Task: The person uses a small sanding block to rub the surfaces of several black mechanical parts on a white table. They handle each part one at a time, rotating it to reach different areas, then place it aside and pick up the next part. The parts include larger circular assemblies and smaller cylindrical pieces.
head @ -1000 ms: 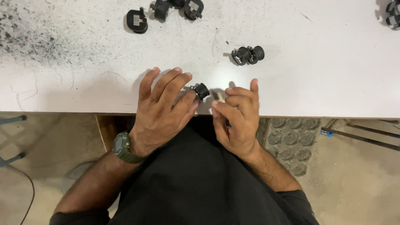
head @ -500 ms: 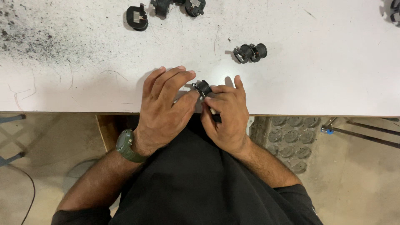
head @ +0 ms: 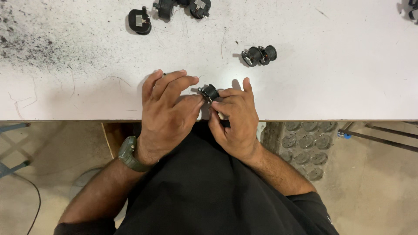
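Observation:
My left hand and my right hand meet at the near edge of a white table. Between their fingertips sits a small black round part with a metal piece on it, and both hands pinch it. My right hand also grips a thin tool, mostly hidden under the fingers. A green watch is on my left wrist.
A pair of joined black round parts lies beyond my right hand. Three more black parts sit at the table's far edge, another at the top right corner. Black dust covers the table's left. Below the edge are metal rods.
My right hand has closed in on the black part, its fingers now curled over it and against my left fingertips. My left hand has stayed put.

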The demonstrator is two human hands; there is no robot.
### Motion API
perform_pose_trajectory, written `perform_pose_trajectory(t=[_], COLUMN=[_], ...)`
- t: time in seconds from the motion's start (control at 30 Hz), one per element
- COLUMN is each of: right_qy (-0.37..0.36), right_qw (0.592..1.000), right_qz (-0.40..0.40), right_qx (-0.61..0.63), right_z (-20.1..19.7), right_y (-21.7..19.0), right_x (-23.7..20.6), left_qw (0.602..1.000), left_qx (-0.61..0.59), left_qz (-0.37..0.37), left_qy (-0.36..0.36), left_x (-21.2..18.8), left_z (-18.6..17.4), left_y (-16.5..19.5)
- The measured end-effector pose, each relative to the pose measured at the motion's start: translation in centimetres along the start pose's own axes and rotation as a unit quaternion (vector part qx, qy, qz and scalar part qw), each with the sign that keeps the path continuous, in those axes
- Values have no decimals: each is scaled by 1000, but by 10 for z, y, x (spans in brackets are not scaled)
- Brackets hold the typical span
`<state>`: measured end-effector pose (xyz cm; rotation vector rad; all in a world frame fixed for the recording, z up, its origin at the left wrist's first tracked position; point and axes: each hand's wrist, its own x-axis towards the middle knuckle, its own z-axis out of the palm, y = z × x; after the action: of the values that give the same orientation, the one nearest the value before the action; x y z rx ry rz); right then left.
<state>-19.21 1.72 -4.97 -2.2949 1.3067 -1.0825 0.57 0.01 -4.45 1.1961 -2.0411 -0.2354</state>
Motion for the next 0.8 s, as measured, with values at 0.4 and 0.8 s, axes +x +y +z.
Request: perform_pose_trajectory(t=[0.4, 0.8], right_qy=[20, 17], right_qw=[995, 999], right_qz=[-92, -36], right_qx=[-20, -19], right_z=[11, 3], right_y=[14, 3], right_x=[-12, -2], left_qw=[998, 1000], left_qx=[-50, -11], left_qz=[-28, 5], left_qy=[-34, 10], left_x=[1, -5], left_z=[0, -1], left_y=[-3, 0])
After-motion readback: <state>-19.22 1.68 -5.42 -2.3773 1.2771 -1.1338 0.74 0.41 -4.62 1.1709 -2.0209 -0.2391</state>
